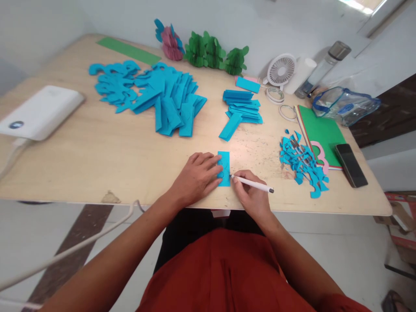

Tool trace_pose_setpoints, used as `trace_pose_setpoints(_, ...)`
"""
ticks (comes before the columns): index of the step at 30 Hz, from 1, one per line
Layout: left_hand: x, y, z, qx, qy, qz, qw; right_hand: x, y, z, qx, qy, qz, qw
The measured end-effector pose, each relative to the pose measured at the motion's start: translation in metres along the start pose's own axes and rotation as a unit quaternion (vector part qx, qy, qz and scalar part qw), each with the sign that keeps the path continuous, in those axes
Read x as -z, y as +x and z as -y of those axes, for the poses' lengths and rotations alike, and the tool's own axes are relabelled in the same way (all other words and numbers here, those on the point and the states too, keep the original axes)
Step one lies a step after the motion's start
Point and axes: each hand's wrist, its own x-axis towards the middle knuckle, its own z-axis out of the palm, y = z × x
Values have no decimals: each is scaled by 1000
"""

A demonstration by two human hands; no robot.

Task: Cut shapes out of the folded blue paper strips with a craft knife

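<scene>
A small blue paper rectangle (225,170) lies upright on the table near its front edge. My left hand (199,175) rests flat with fingers stretched, their tips pressing the paper's left side. In my right hand (253,195) is a white pen (253,183), its tip at the paper's right edge. Faint curved marks seem to show on the paper, partly hidden by my fingers. Just beyond it sits a stack of folded blue paper strips (243,106). Farther left are a heap of folded blue pieces (172,99) and a pile of wavy cut blue shapes (115,84).
Blue scraps (300,158) lie at right beside a green book (325,134), a pink paper cutout (320,156) and a phone (351,165). Tape rolls (287,112), a small fan (281,70), a bottle (321,69) and green paper figures (212,52) stand behind. A white power bank (43,112) is left.
</scene>
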Motion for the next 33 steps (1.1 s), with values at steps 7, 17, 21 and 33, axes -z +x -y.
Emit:
trace_pose_setpoints(7, -2, 0, 0, 0, 8, -3, 1000, 2, -3, 2, 7, -11, -4, 1000)
trace_pose_setpoints(17, -2, 1, 0, -3, 10, -6, 1000, 2, -9, 3, 3, -8, 1, 1000)
trace_pose_setpoints(21, -2, 0, 0, -4, 9, -7, 1000, 2, -11, 3, 2, -11, -5, 1000)
trace_pose_setpoints(33, -2, 0, 1, 0, 10, -3, 1000, 0, -14, 0, -21, 51, -24, 998)
